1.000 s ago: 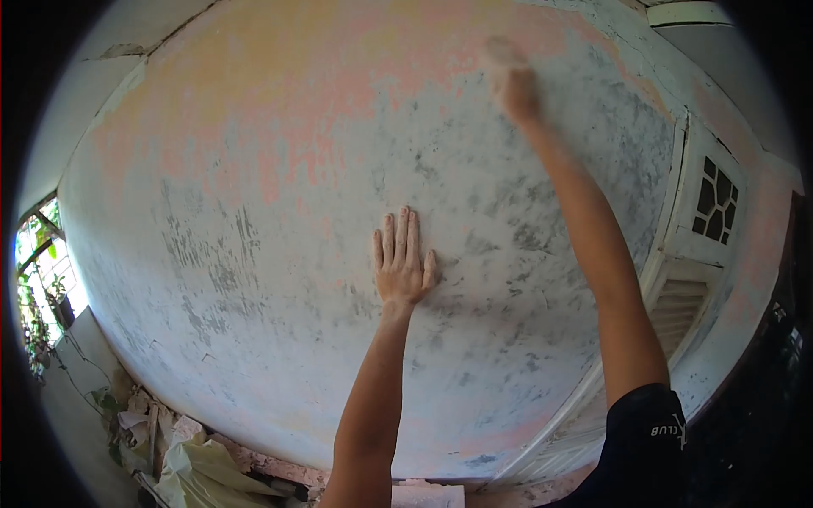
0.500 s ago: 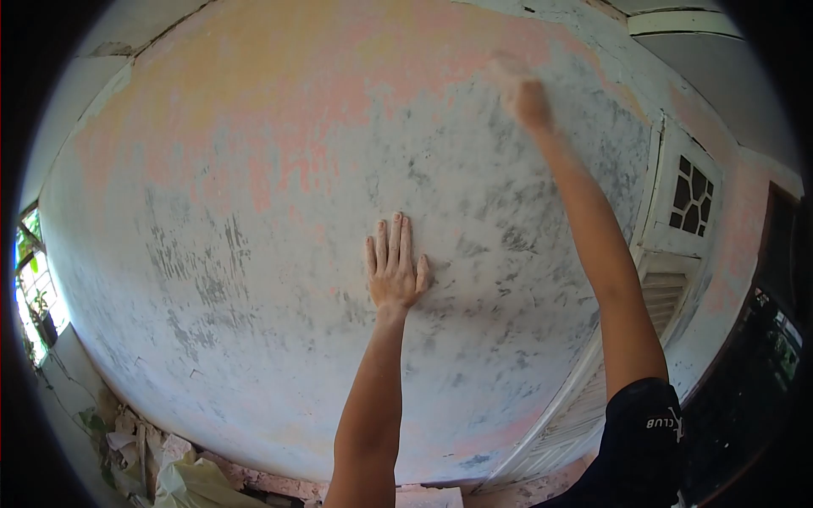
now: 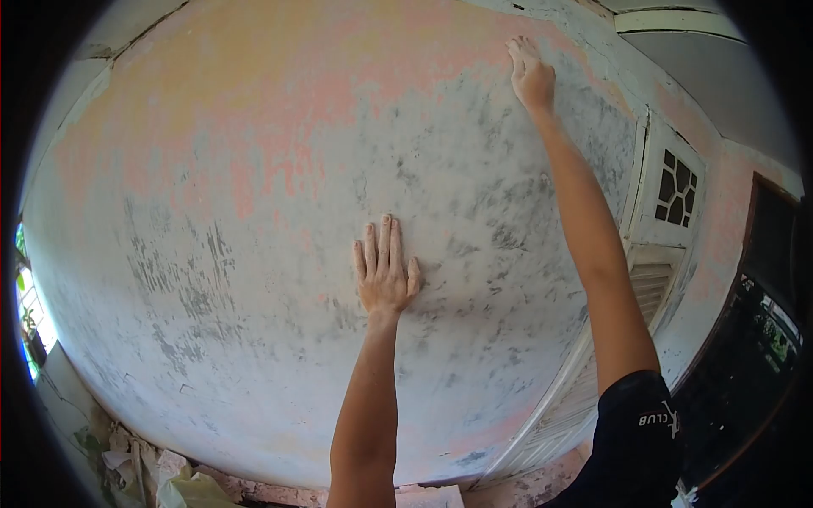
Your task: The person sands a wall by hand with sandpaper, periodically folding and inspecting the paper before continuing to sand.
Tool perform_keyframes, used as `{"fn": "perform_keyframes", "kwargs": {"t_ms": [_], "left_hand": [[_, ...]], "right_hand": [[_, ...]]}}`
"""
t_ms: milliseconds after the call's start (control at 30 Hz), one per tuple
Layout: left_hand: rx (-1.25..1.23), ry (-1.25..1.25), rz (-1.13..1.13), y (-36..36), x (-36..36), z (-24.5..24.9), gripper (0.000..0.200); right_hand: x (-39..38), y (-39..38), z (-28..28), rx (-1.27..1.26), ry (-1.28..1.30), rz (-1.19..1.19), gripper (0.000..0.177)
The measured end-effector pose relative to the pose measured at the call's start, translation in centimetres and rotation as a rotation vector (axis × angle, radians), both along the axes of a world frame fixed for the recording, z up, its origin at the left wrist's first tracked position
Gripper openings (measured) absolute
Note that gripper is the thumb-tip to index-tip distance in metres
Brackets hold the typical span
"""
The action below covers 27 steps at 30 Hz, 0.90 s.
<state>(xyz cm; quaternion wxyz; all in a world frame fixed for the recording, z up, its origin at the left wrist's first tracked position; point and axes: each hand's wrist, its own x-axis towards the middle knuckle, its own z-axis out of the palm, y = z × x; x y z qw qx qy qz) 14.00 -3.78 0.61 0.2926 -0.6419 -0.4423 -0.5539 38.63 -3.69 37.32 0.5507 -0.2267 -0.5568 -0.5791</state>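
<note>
Wall (image 3: 318, 262): large, fills most of the view; yellow and pink above, pale grey-white below, with dark scuffed patches at left and right. It is the thing both hands are at, straight ahead of the person. Shifted slightly leftward in view compared with one second ago.

Door (image 3: 650, 288): white, louvred, at the wall's right side, partly behind the right arm; likewise shifted leftward.

Dark panel (image 3: 737, 364): brown-framed, far right, with bright reflections; more of it shows than one second ago.

Right arm (image 3: 593, 229): stretched up toward the wall's upper right.

Left arm (image 3: 366, 406): stretched up from the bottom edge.

Sleeve (image 3: 631, 440): black, short, on the right arm.

Left hand (image 3: 385, 284): palm laid flat on the wall, fingers straight and slightly apart, thumb out to the side; nothing in its grasp. Same spot on the wall as in both earlier frames.

Right hand (image 3: 533, 76): at the border of pink and grey paint, fingers bent; whether anything lies beneath them cannot be told. Now sharp, where it was blurred before; higher and nearer the door side than half a second ago.

Window (image 3: 30, 313): bright, far left; a narrower slice than one second ago.

Cloth (image 3: 199, 491): pale, crumpled, lower left; less visible than one second ago.

Lettering (image 3: 654, 419): white, on the sleeve, reading "CLUB".
</note>
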Motion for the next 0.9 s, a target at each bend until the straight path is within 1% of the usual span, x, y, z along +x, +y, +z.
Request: {"fn": "perform_keyframes", "kwargs": {"t_ms": [33, 100, 133, 167, 200, 233, 300, 367, 400, 433, 500, 567, 600, 633, 700, 733, 767, 800, 833, 900], "left_hand": [[-0.017, -0.005, -0.006, 0.0, 0.1, -0.1, 0.069], [-0.017, 0.004, -0.001, 0.1, 0.2, 0.0, 0.069], [0.001, 0.009, 0.012, 0.1, 0.0, -0.1, 0.069], [-0.002, 0.005, 0.008, -0.1, 0.1, -0.3, 0.069], [0.02, -0.022, -0.001, -0.2, 0.3, -0.1, 0.067], [0.043, -0.041, -0.005, -0.1, 0.1, 0.1, 0.065], [0.044, -0.037, 0.001, -0.1, 0.0, -0.1, 0.065], [0.056, -0.044, -0.003, 0.1, 0.2, 0.2, 0.065], [0.044, -0.026, 0.003, 0.1, 0.1, 0.0, 0.067], [0.032, -0.009, 0.008, 0.1, 0.1, 0.0, 0.068], [0.027, -0.005, 0.006, 0.0, -0.1, 0.0, 0.068], [0.031, -0.003, 0.006, -0.2, 0.2, -0.1, 0.068], [0.045, -0.01, 0.003, 0.0, 0.1, -0.1, 0.069], [0.055, -0.016, 0.002, 0.2, 0.0, 0.0, 0.069], [0.06, -0.022, -0.001, 0.1, 0.1, -0.3, 0.069], [0.068, -0.026, -0.007, 0.3, 0.1, -0.1, 0.069], [0.066, -0.026, -0.009, 0.4, 0.1, 0.0, 0.069], [0.065, -0.028, -0.006, 0.3, 0.1, 0.1, 0.069], [0.057, -0.027, -0.005, 0.1, 0.1, 0.0, 0.069], [0.041, -0.014, -0.002, 0.0, -0.2, 0.3, 0.069]], "right_hand": [[-0.5, 0.5, -0.6, -0.005, 0.0, -0.003, 0.029], [-1.4, 1.6, -3.8, 0.121, -0.066, -0.005, 0.028], [-1.3, 1.2, -5.1, 0.112, -0.061, -0.008, 0.028], [-1.1, 0.5, -5.7, 0.042, -0.132, 0.0, 0.028], [-1.0, -0.2, -5.4, -0.02, -0.206, 0.009, 0.028], [-0.2, -0.2, -3.8, -0.014, -0.206, 0.012, 0.028], [1.6, 0.0, 0.1, -0.087, -0.048, -0.034, 0.028], [2.0, 0.7, 2.8, -0.05, -0.035, -0.061, 0.027], [2.3, 0.8, 3.1, -0.014, -0.018, -0.083, 0.027], [1.6, 0.5, 1.6, -0.017, -0.02, -0.091, 0.027], [0.0, 0.5, -3.3, -0.002, -0.063, -0.043, 0.027], [0.8, 0.0, -4.2, -0.015, -0.112, -0.043, 0.027], [1.0, -0.3, -3.6, -0.013, -0.159, -0.03, 0.027], [1.9, 0.0, -1.7, -0.001, -0.162, -0.026, 0.027], [2.5, -0.4, 1.9, 0.032, -0.089, -0.071, 0.025], [2.3, -0.7, 2.6, 0.04, -0.089, -0.07, 0.025], [2.0, -0.7, 2.7, 0.006, -0.004, -0.088, 0.025], [1.5, -0.8, 2.3, -0.032, 0.08, -0.11, 0.026], [1.2, -0.2, 0.3, -0.045, 0.082, -0.116, 0.026], [1.0, 0.9, -4.0, 0.051, -0.088, -0.095, 0.024]]}}
